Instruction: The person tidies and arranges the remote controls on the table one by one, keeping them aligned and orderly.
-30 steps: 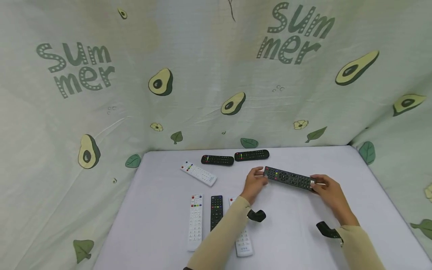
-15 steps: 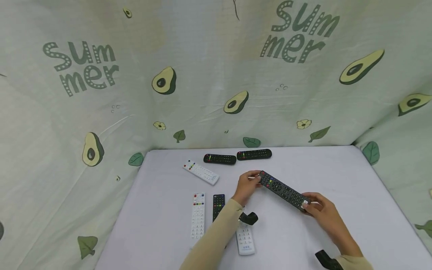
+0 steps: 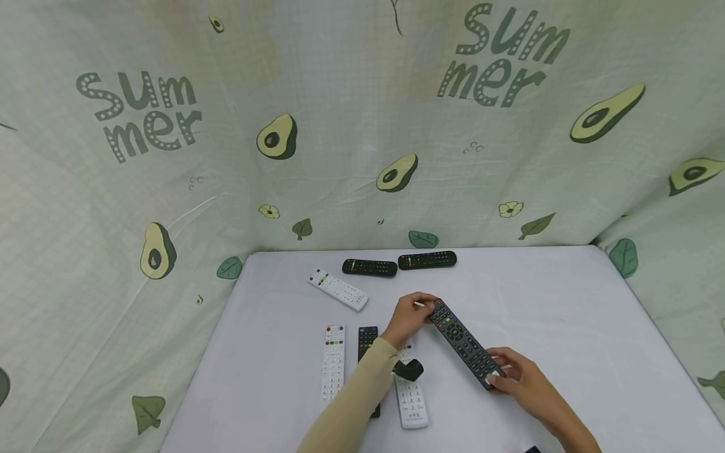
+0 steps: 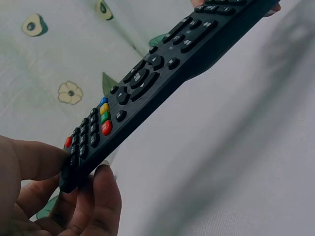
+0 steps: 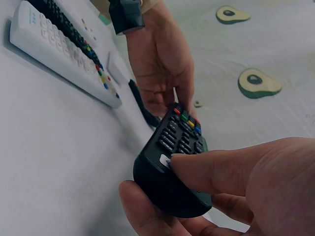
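Observation:
A long black remote control [image 3: 464, 343] with coloured buttons is held between both hands, slanting from upper left to lower right. My left hand [image 3: 406, 319] pinches its far end, thumb on the button face and fingers beneath, as the left wrist view shows. At the near end my right hand [image 3: 523, 384] grips it, the thumb beside a small white label [image 5: 165, 161]. In the left wrist view the remote casts a shadow on the white cloth and is clear of it. Under and beside my left forearm lie a white remote [image 3: 412, 402] and another black remote [image 3: 367, 340].
Another white remote [image 3: 333, 362] lies left of the forearm. Farther back rest a slanted white remote [image 3: 338, 290] and two black remotes, a left one [image 3: 369, 268] and a right one [image 3: 427, 260]. A printed curtain [image 3: 340, 126] hangs behind the white table [image 3: 272, 377].
The held remote has swung from nearly level to a steep slant. My right hand has come down towards the near edge and left; my left hand has moved slightly left and nearer.

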Available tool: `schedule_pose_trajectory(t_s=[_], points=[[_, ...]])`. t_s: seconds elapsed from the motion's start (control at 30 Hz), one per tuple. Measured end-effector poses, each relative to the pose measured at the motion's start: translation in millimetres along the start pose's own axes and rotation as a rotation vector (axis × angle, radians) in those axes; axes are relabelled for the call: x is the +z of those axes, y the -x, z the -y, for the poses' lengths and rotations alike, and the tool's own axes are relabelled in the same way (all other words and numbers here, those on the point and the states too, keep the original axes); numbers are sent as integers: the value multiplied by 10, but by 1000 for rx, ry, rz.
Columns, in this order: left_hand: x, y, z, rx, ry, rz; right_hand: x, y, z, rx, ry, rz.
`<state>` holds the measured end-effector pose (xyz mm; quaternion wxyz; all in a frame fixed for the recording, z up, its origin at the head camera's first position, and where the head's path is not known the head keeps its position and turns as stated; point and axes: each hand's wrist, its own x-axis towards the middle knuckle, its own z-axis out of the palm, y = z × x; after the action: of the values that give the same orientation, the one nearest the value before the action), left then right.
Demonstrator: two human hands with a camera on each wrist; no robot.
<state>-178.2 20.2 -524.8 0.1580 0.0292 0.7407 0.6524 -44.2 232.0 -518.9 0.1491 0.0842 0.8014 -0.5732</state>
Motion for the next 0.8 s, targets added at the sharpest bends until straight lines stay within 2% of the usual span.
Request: schedule_pose_trajectory(t_s=[0.2, 0.43, 0.53, 0.63, 0.8], points=[[-54, 47, -2, 13, -104, 72, 114, 83, -21, -42, 1, 117], [-76, 113, -26, 32, -233, 149, 254, 164, -66, -51, 23, 186], [-77, 128, -26, 59, -297, 174, 293, 198, -79, -98, 64, 224], [-73, 135, -3, 81, -372, 182, 333, 230, -88, -146, 99, 242], [-54, 155, 18, 116, -479, 187, 428, 252, -108, -118, 126, 220]])
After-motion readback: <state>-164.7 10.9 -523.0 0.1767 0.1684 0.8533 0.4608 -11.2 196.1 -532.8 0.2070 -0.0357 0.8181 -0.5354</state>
